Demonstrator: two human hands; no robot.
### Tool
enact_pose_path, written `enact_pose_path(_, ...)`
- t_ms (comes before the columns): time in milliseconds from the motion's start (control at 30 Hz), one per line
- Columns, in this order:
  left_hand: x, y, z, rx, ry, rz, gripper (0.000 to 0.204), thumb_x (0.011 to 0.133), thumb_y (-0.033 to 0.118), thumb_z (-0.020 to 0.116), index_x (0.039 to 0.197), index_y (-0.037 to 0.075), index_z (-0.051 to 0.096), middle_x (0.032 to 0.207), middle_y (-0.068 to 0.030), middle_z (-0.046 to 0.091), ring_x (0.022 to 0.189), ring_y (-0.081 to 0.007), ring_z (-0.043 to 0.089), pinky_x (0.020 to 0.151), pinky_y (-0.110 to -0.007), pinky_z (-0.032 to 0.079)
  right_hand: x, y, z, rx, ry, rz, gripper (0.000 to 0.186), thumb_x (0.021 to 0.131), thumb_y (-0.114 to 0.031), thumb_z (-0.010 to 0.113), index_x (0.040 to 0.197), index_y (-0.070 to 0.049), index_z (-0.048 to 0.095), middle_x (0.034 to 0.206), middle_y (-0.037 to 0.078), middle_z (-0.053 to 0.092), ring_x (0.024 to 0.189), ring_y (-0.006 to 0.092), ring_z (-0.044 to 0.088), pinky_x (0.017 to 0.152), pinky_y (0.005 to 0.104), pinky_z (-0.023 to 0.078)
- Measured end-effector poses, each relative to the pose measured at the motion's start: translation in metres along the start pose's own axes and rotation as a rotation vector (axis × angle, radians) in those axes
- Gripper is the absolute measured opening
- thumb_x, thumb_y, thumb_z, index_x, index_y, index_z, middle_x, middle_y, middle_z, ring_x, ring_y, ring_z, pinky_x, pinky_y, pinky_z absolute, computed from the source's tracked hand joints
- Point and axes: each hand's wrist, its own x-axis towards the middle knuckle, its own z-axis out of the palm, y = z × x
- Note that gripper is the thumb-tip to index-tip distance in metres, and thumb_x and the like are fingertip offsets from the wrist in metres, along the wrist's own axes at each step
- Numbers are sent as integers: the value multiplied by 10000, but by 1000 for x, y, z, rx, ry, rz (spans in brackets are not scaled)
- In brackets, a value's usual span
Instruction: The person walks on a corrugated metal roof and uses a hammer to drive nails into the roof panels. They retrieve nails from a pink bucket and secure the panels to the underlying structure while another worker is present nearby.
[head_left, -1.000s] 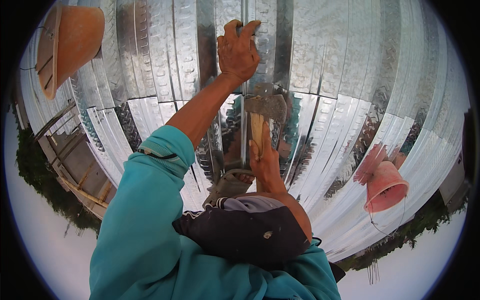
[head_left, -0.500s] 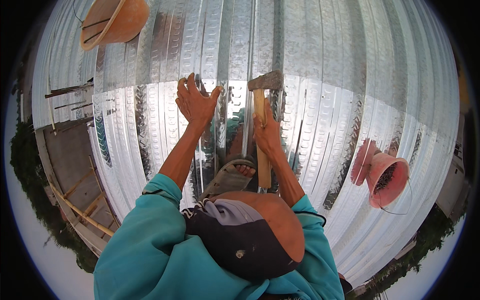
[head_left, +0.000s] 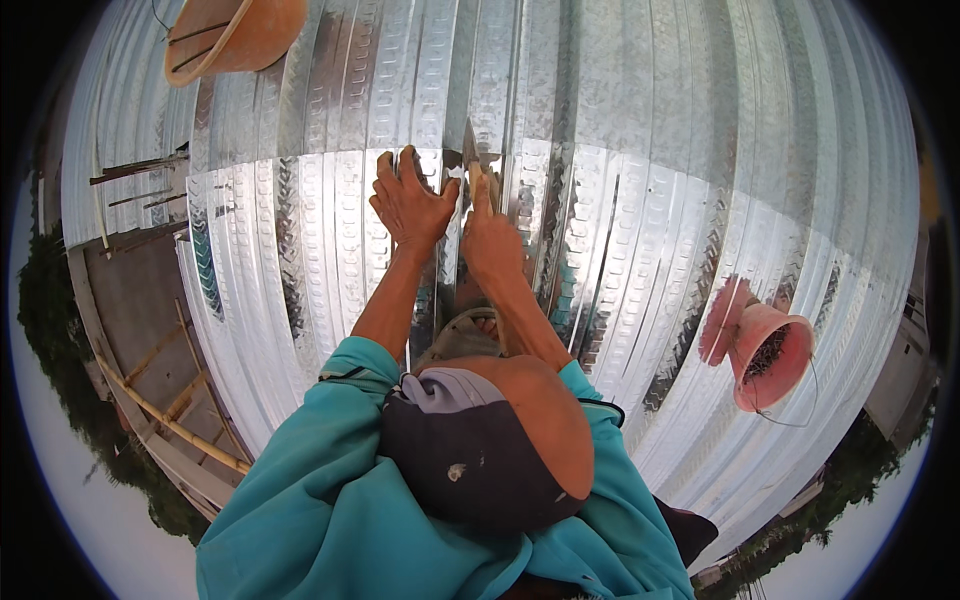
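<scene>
Head view: your left hand (head_left: 408,205) lies flat, fingers spread, on the corrugated metal roofing sheet (head_left: 620,200); right hand (head_left: 492,240), grip closed round the hammer handle (head_left: 478,180). Fastening step, prob. Next: aim strike clear of left fingers.

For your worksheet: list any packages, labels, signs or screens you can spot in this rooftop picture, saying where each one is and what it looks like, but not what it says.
None are in view: only corrugated metal roofing, a pink bucket and an orange basin.
</scene>
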Motion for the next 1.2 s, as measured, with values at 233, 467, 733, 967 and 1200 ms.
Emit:
enact_pose_path(233,3,3,1,5,6,7,856,693,412,842,1415,99,504,1456,-182,402,1249,-405,454,1000,-548,372,-14,8,-8,-121,162,-16,808,916,-111,597,1607,-32,186,861,271,622,615,403,673,538,460,561)
enact_pose_path(467,2,8,2,33,13,-5,836,708,411,833,1411,106,498,1471,-178,402,1264,-405,457,1005,-552,381,-13,-1,-5,-88,158,-46,812,928,-108,548,1620,-46,127,825,255,617,628,370,680,550,471,565)
enact_pose_path(733,-1,4,3,-39,-41,2,851,713,393,815,1431,93,470,1480,-187,398,1266,-385,449,1024,-517,365,-20,3,-17,12,168,38,733,1006,-202,538,1618,-85,152,892,295,661,719,458,682,632,532,555)
enact_pose_path(967,11,-37,-17,-808,-301,-279,373,860,289,715,1146,58,654,1187,-162,564,991,-235,624,815,-391,519,-51,62,-64,304,267,26,638,1014,-238,555,1549,-22,281,843,303,687,762,477,689,646,534,519)
enact_pose_path(1200,-14,18,-17,-1427,-610,-560,286,988,119,557,1217,-52,551,1060,-113,574,869,-185,642,790,-368,578,-72,91,-103,333,350,225,653,987,-224,634,1540,-31,346,905,259,711,743,334,710,687,442,553)
